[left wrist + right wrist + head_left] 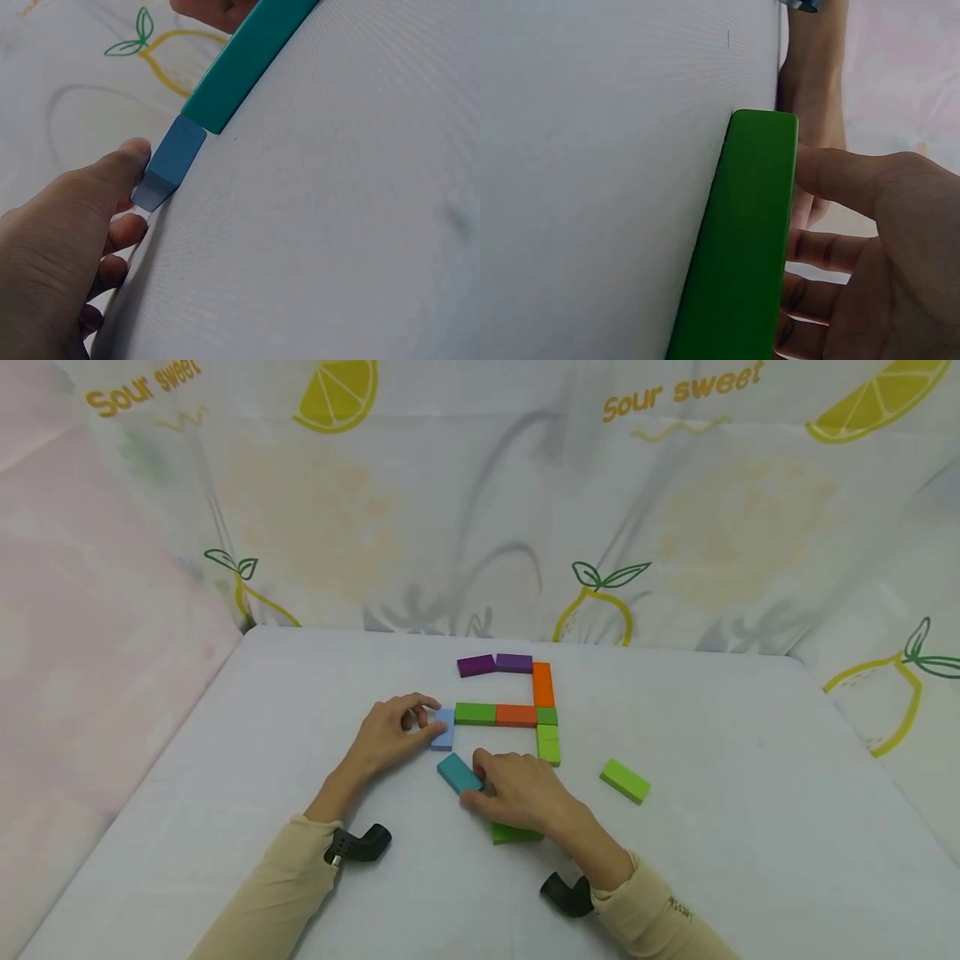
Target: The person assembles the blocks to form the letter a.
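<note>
My left hand pinches a light blue block by its ends, thumb on the near side and index finger at the far end. The same light blue block shows beside the left thumb in the left wrist view. It stands against the left end of a green block. Nearer to me, my right hand holds a tilted teal block between thumb and curled index finger. Partly beneath that hand lies another green block, large in the right wrist view, where it hides the fingertips.
Beyond the hands, flat blocks form a joined outline: two purple blocks, an orange block, a red-orange block, a small green block and light green. A loose lime block lies at right on the white table.
</note>
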{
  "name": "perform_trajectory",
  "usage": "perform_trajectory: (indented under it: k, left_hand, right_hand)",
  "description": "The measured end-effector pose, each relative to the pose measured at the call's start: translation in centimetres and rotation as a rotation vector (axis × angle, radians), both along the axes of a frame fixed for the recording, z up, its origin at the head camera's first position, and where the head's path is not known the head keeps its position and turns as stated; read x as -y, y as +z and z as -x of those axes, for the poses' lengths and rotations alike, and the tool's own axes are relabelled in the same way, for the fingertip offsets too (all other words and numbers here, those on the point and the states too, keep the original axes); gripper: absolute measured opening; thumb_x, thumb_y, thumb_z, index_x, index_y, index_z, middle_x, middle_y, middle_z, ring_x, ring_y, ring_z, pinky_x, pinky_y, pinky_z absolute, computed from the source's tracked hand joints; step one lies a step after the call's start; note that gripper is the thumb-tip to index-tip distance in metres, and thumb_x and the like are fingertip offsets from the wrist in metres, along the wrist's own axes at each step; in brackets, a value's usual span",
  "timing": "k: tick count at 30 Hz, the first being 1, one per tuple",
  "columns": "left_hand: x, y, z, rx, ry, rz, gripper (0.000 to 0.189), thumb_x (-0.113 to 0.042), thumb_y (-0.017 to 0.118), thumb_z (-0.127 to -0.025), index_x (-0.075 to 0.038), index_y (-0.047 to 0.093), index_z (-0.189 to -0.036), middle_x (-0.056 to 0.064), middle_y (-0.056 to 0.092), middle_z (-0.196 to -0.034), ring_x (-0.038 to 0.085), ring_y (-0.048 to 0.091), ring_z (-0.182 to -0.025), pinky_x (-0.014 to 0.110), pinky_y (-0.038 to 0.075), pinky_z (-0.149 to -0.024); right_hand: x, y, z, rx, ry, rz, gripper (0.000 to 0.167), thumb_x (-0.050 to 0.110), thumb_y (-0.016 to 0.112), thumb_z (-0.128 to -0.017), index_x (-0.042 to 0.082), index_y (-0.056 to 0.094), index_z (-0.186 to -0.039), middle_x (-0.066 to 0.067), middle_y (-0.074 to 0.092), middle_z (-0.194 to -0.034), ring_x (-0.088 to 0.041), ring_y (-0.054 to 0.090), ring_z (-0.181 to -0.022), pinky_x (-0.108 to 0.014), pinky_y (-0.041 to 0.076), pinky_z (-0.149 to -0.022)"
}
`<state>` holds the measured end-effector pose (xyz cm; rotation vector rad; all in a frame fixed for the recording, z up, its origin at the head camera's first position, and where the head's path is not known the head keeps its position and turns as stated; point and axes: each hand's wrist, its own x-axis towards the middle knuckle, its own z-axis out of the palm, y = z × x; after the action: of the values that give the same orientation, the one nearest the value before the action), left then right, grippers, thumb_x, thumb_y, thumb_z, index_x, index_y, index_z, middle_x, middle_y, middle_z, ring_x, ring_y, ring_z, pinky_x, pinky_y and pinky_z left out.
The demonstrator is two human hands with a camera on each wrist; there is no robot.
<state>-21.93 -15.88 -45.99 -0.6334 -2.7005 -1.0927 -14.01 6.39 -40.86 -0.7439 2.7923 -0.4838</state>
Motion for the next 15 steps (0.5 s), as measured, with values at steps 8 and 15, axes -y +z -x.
perform_trajectory:
  k: [8, 15]
  left_hand:
    - [0.08, -0.10, 0.04, -0.002, -0.001, -0.004, 0.031, -0.035, 0.074, -0.081, -0.016, 0.068, -0.105, -0.005, 0.057, -0.072, 0.010, 0.043, -0.062, 0.023, 0.033, -0.058]
    - [0.08, -0.08, 0.05, -0.006, 0.002, -0.001, 0.031, -0.035, 0.074, -0.081, -0.016, 0.068, -0.105, -0.006, 0.057, -0.072, 0.009, 0.043, -0.062, 0.023, 0.033, -0.059]
  right_hand:
    - [0.27, 0.02, 0.09, 0.009, -0.010, 0.007, 0.029, 0.043, 0.062, -0.088, 0.016, 0.052, -0.093, 0.006, 0.048, -0.063, -0.008, 0.045, -0.054, -0.022, 0.030, -0.045]
    - [0.52, 0.00, 0.20, 0.014, -0.017, -0.002, 0.030, 0.044, 0.062, -0.088, 0.016, 0.052, -0.094, 0.006, 0.048, -0.063, -0.009, 0.045, -0.053, -0.022, 0.030, -0.046]
